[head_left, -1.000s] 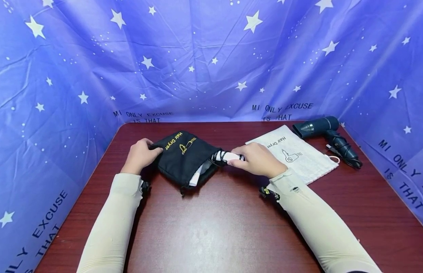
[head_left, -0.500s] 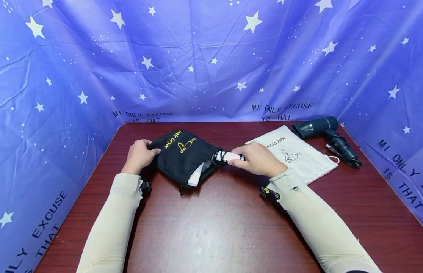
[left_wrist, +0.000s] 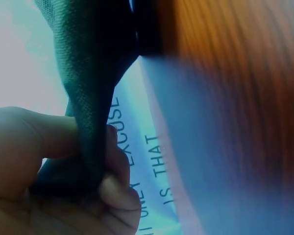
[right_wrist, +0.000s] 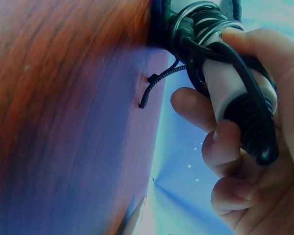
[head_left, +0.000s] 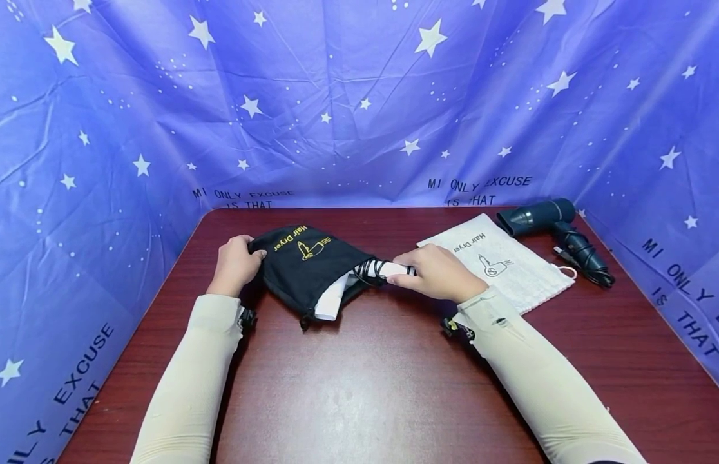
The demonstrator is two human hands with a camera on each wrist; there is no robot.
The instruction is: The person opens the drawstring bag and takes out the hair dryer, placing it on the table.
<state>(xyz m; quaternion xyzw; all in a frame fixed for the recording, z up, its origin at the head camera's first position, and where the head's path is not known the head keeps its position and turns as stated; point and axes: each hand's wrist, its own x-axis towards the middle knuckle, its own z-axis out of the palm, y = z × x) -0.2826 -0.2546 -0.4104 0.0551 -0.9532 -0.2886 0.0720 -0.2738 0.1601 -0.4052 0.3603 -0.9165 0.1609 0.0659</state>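
A black drawstring bag [head_left: 307, 264], printed "Hair Dryer" in yellow, covers part of a white hair dryer [head_left: 332, 299] whose nozzle end pokes out of the bag's mouth. My left hand [head_left: 234, 264] pinches the far left corner of the bag; in the left wrist view the dark cloth [left_wrist: 90, 98] runs between thumb and fingers. With my right hand [head_left: 437, 270] I grip the dryer's handle [right_wrist: 225, 88], which has its black cord [right_wrist: 206, 24] wound around it. The dryer's remaining body is hidden inside the cloth.
To the right lies a white drawstring bag [head_left: 493, 264], also printed "Hair Dryer". A dark hair dryer [head_left: 539, 216] with its cord wrapped round the handle rests beyond it. Star-patterned blue curtains [head_left: 330, 129] stand around the dark red table [head_left: 359, 386].
The bag has shifted left with my left hand, so more of the white dryer shows at its mouth. My right hand has stayed nearly still on the handle.
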